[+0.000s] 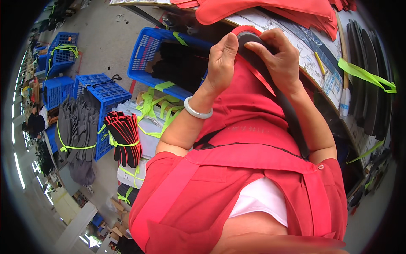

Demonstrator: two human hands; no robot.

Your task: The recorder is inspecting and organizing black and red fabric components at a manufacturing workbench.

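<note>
In front of my red apron, a long black strip with a rounded upper end runs down along the inside of my right forearm. A red piece lies against it and shows as a red border around the rounded end. My right hand pinches the strip near that end, thumb on its face and fingers curled at the edge. On the other side, my left hand is at the red edge; its fingers are partly hidden behind the thumb and palm. A pale bangle circles my left wrist.
A workbench ahead bears red cut pieces and a yellow pen. Dark strips tied with green ribbon stand at right. A blue basket holds black pieces; tied bundles and more blue crates are at left.
</note>
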